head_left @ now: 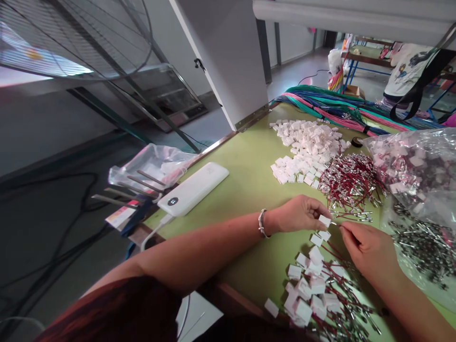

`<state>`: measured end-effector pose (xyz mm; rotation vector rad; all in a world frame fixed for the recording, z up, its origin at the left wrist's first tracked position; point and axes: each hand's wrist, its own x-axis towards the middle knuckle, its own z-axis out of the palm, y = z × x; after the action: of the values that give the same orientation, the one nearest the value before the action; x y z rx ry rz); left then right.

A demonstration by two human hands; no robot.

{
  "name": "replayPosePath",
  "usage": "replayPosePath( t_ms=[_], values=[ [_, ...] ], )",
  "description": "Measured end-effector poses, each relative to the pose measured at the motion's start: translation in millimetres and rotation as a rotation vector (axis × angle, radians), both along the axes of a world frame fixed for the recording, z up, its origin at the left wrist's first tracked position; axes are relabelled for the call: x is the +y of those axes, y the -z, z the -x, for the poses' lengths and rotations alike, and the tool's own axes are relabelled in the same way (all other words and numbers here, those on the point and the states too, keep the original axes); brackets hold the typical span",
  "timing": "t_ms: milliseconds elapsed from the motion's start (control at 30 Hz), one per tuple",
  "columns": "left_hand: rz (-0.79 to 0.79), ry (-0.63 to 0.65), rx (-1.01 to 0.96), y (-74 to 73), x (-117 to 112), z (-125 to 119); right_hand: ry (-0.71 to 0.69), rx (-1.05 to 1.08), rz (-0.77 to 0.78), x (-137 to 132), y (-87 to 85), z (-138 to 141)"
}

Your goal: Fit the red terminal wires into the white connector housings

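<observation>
Head view: the tabletop (pixel 249 156) bears one near heap of connectors with leads (pixel 304 288), seemingly done; beyond, one loose white connector heap (pixel 309 142) and one red lead heap (pixel 349 175), seemingly left; pieces overlap, uncountable. Between heaps, left fingers (pixel 322 209) clamp one connector (pixel 324 221); right fingers (pixel 345 230) apparently pinch one lead (pixel 334 223).

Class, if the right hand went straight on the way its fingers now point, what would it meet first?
Probably the white block held by the left hand, just ahead of the right hand, though depth is hard to judge.
</observation>
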<state>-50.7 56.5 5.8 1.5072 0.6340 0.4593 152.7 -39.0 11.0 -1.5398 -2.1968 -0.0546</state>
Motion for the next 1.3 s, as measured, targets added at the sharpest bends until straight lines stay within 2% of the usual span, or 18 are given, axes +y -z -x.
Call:
replayPosePath(
  t_ms=[333, 633, 733, 833, 900, 967, 1000, 1067, 1167, 1233, 1300],
  values=[
    [0.18, 0.025, -0.031, 5.4, -2, -2, -0.019, -0.065, -0.04, -1, -0.3, 5],
    [0.262, 0.097, 0.016, 17.7, -7, -7, -0.125, 0.052, 0.088, 0, 11.5, 2],
    [0.074, 0.106, 0.074, 10.2, -5, -7, -0.084, 0.063, 0.133, 2, 13.1, 0],
    [-0.352, 0.098, 0.11, -3.5, 8, 2, -0.086, 0.179, 0.192, 2, 9.5, 0],
    [-0.687, -0.039, 0.181, -7.7, 23, 11, -0.139, 0.251, 0.242, 0, 3.9, 4],
    [-0.955, -0.241, 0.327, -3.5, 39, 19, -0.236, 0.266, 0.329, -4, -2.5, 8],
    [-1.053, -0.236, 0.4, 1.4, 47, 23, -0.282, 0.259, 0.373, -5, -4.9, 9],
    [-1.183, -0.168, 0.516, 13.2, 57, 26, -0.312, 0.239, 0.4, -4, -6.5, 6],
    [-1.272, -0.134, 0.606, 25.4, 61, 25, -0.122, 0.184, 0.244, 5, 0.4, -7],
    [-1.281, -0.155, 0.611, 26.2, 59, 23, 0.017, 0.073, 0.138, 14, 8.3, -16],
    [-1.269, -0.17, 0.598, 22.9, 54, 21, 0.084, -0.07, 0.084, 20, 15.1, -21]
  ],
)
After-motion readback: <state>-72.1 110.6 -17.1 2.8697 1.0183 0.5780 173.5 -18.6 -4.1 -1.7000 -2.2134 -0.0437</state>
